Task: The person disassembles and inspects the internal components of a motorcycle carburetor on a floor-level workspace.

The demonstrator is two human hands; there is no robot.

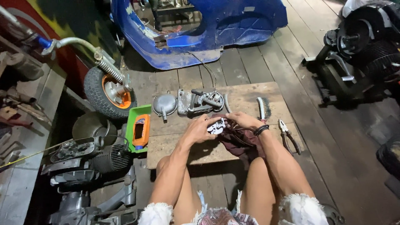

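Observation:
Both hands meet over a low wooden board (250, 98) on the floor. My left hand (201, 127) and my right hand (243, 121) grip a small silver metal part (217, 126) between them. A dark maroon rag (238, 141) lies under the part and hangs over the board's near edge. My right wrist wears a black band. My bare knees frame the lower view.
On the board lie a grey round cover (164, 104), a metal casing (202, 102), a wire brush (261, 108) and pliers (287, 135). A green tray (135, 127) holds an orange bottle. Engine parts (98, 158), a small wheel (109, 92) and a blue scooter body (200, 29) surround it.

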